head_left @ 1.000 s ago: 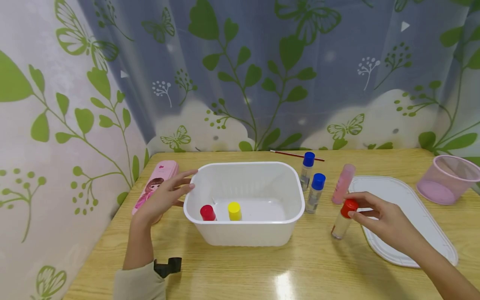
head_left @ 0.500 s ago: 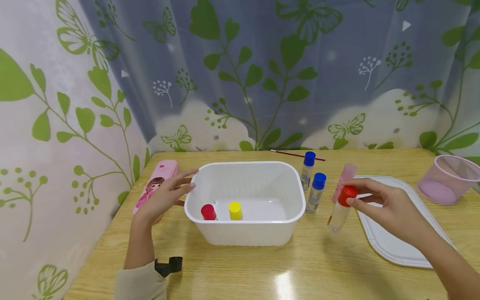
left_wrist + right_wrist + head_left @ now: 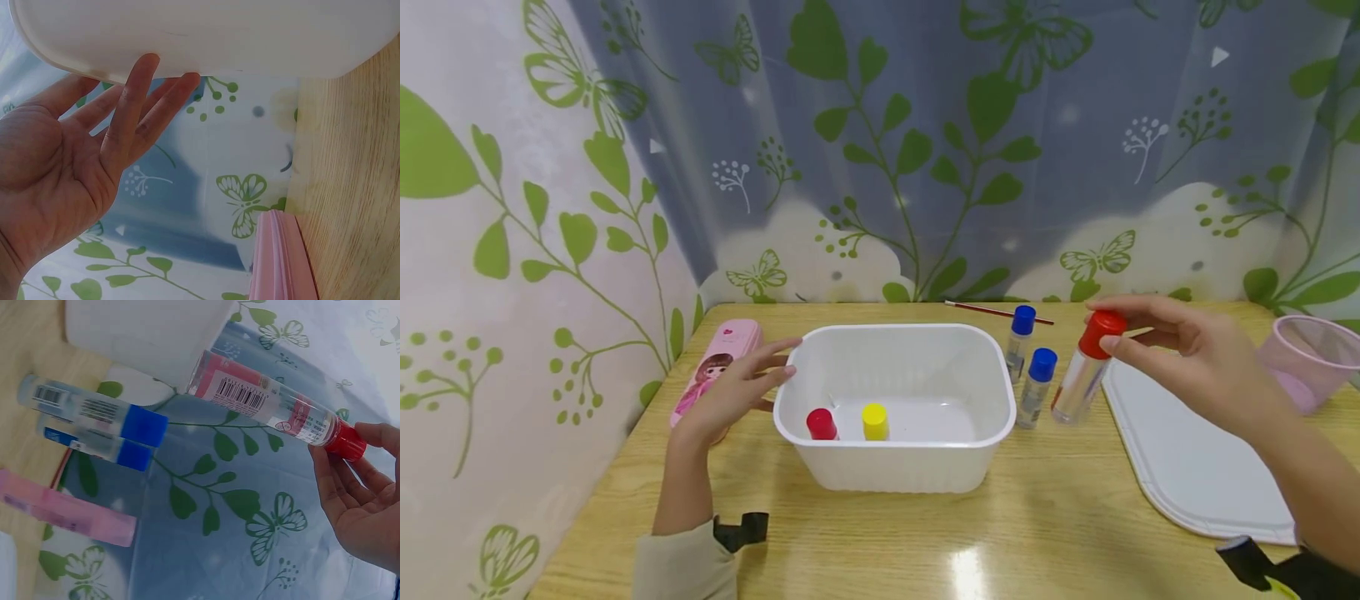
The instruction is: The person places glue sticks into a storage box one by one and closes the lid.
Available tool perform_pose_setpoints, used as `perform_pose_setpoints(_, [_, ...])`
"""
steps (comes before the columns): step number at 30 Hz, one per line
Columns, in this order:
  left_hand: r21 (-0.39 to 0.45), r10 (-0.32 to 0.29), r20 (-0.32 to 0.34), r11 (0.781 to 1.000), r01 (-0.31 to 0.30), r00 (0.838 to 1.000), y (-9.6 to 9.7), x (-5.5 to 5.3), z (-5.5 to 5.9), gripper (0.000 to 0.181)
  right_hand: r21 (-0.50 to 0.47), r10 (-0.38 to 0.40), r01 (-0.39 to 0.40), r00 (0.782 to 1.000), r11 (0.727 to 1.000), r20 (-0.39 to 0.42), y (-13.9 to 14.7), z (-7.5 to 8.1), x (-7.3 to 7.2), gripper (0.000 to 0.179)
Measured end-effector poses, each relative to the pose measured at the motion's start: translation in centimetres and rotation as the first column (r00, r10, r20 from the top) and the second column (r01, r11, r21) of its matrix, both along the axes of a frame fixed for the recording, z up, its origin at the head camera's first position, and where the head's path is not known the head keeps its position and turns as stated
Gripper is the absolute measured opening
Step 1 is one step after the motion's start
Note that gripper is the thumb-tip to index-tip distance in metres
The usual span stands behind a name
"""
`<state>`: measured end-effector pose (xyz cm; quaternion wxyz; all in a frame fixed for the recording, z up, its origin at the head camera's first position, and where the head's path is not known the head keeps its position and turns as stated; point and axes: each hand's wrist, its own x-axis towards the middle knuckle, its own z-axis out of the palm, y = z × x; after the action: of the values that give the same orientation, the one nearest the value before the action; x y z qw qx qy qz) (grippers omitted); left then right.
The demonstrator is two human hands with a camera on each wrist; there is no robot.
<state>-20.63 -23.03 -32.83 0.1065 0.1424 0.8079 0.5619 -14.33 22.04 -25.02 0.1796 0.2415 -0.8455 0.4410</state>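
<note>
A clear glue bottle with a red cap [image 3: 1081, 371] hangs tilted above the table, right of the white plastic bin. My right hand [image 3: 1206, 358] pinches its cap between thumb and fingers; the right wrist view shows a barcode label on the bottle [image 3: 240, 394]. My left hand [image 3: 737, 387] rests with spread, extended fingers against the left end of the bin [image 3: 895, 467]. Inside the bin stand a red-capped [image 3: 822, 423] and a yellow-capped bottle [image 3: 875, 422], their lower parts hidden by the front wall. Two blue-capped bottles [image 3: 1037, 387] stand just right of the bin.
A pink tube [image 3: 69, 509] shows in the right wrist view. The white lid [image 3: 1195, 450] lies at the right, beside a pink mesh cup [image 3: 1311, 358]. At the left lies a pink pencil case [image 3: 730, 337]; a thin brush [image 3: 992, 311] lies along the back edge.
My right hand has lifted the red-capped glue bottle off the table and moved it up and away from me, over where the pink tube showed. My left hand has stayed at the bin.
</note>
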Motion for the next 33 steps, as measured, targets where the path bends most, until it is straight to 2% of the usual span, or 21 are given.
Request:
perform_pose_setpoints(6, [-0.007,0.004,0.005,1.0,-0.004,1.0,0.0,0.0,0.1,0.051,-0.009,-0.004,0.004,1.0,1.0,-0.019,-1.2,1.8,-0.5,0.032])
perform_pose_setpoints(9, [-0.007,0.006,0.006,1.0,-0.006,1.0,0.0,0.0,0.1,0.051,-0.008,-0.011,0.011,1.0,1.0,-0.003,-2.0,2.5,-0.7,0.032])
perform_pose_setpoints(14, [0.001,0.0,-0.001,1.0,0.0,1.0,0.0,-0.1,0.1,0.05,-0.035,0.044,-0.044,0.999,0.998,-0.004,-3.6,3.0,-1.4,0.032])
perform_pose_setpoints(20, [0.006,-0.014,-0.01,1.0,0.014,1.0,0.0,-0.1,0.1,0.05,-0.045,0.129,-0.13,0.991,0.991,-0.015,-5.5,2.9,-2.1,0.032])
perform_pose_setpoints(24, [0.006,-0.019,-0.013,1.0,0.019,1.0,-0.1,0.0,0.2,0.05,-0.006,0.131,-0.131,0.991,0.991,-0.002,-6.8,2.6,-2.5,0.031])
perform_pose_setpoints(29, [0.005,-0.015,-0.015,1.0,0.015,1.0,-0.1,0.0,0.1,0.05,0.016,0.172,-0.172,0.985,0.985,0.001,-8.2,1.8,-3.0,0.029])
perform_pose_setpoints(33, [0.002,-0.006,-0.006,1.0,0.006,1.0,-0.1,0.0,0.1,0.05,0.016,0.194,-0.195,0.98,0.981,0.04,-9.0,0.8,-3.4,0.028])
